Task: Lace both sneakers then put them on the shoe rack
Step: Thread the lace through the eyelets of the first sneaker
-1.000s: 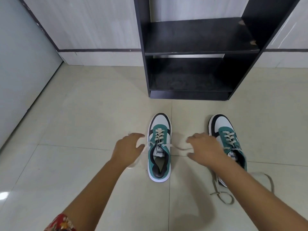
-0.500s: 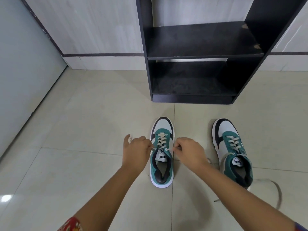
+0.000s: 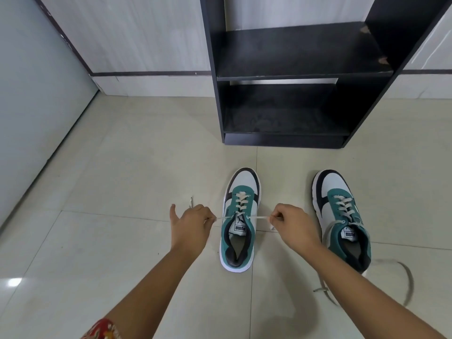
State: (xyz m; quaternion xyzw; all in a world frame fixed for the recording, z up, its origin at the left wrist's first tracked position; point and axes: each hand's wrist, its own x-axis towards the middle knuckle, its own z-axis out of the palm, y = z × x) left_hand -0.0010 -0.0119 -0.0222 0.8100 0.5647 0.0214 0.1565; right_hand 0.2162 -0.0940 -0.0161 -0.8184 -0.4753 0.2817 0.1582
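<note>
Two green, white and black sneakers stand on the tiled floor, toes towards the black shoe rack (image 3: 296,77). The left sneaker (image 3: 241,223) lies between my hands. My left hand (image 3: 193,227) pinches its left lace end, and the lace tip sticks out behind my fingers. My right hand (image 3: 292,225) pinches its right lace end. Both lace ends run taut and sideways from the top eyelets. The right sneaker (image 3: 342,216) stands apart at the right, its loose laces (image 3: 406,285) trailing on the floor behind it.
The shoe rack's two shelves are bare. A pale wall (image 3: 134,33) with a dark skirting stripe runs behind the rack. A grey panel (image 3: 31,99) closes off the left side. Open floor tiles (image 3: 117,167) lie to the left of the sneakers.
My hands closed on the left sneaker's lace ends and then pulled them apart sideways until the laces went taut. The view shifted slightly nearer the shoes.
</note>
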